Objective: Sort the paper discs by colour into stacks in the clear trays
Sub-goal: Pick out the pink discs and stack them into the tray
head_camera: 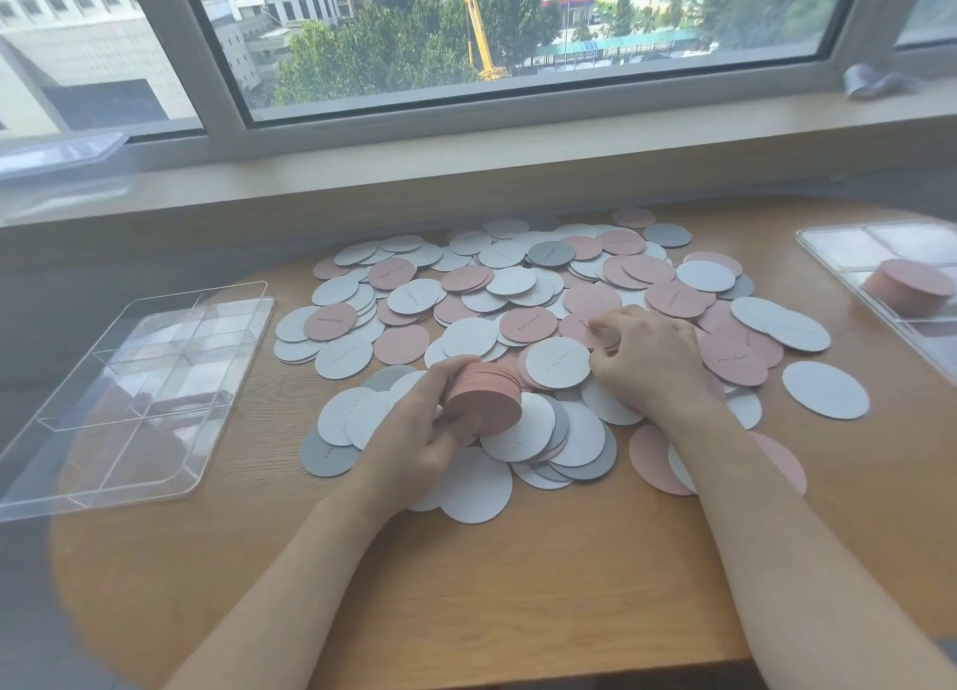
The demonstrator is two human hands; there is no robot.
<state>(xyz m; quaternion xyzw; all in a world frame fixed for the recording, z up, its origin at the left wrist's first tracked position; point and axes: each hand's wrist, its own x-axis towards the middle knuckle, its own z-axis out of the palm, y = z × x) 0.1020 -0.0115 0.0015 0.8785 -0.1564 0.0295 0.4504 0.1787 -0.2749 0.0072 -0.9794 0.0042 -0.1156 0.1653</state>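
Right hand [644,363] fingertips hidden among pink discs [595,327]; grip unclear.

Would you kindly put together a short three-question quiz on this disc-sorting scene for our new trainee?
1. True or false: the left hand grips a stack of pink discs.
2. Which clear tray already holds a pink stack? A: left tray; B: right tray.
3. Fill in: the right hand pinches a ____ disc in the loose pile on the table.

Key: 1 true. 2 B, a pink stack in tray. 3 pink.
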